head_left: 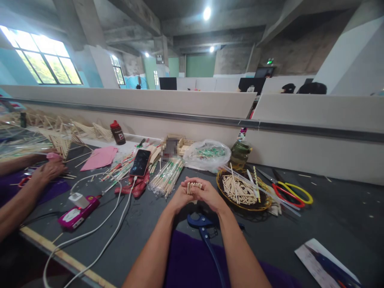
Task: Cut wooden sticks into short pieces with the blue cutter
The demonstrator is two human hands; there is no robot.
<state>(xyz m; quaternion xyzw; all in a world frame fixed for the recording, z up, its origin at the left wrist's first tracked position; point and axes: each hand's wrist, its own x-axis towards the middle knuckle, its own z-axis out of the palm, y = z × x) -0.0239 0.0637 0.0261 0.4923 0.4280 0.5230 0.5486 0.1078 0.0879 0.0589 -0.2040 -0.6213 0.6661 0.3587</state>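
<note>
My left hand (pixel 180 198) and my right hand (pixel 210 196) meet in front of me. Between their fingers is a small row of short wooden stick pieces (pixel 195 186); both hands are closed around it, and the fingers partly hide it. Just below them on the dark table lies a blue cutter with long handles (pixel 204 230), partly covered by my right forearm. To the right of my right hand stands a round woven basket (pixel 220 192) filled with short cut sticks (pixel 238 190). Bundled sticks in clear wrapping (pixel 168 178) lie beyond my left hand.
Red and yellow scissors (pixel 289 194) lie right of the basket. Behind it stand a glass jar (pixel 241 154) and a plastic bag (pixel 207 154). Leftward are a phone (pixel 140 162), a pink power strip (pixel 79 212) with white cables, a dark bottle (pixel 117 133) and a co-worker's hands (pixel 49 172).
</note>
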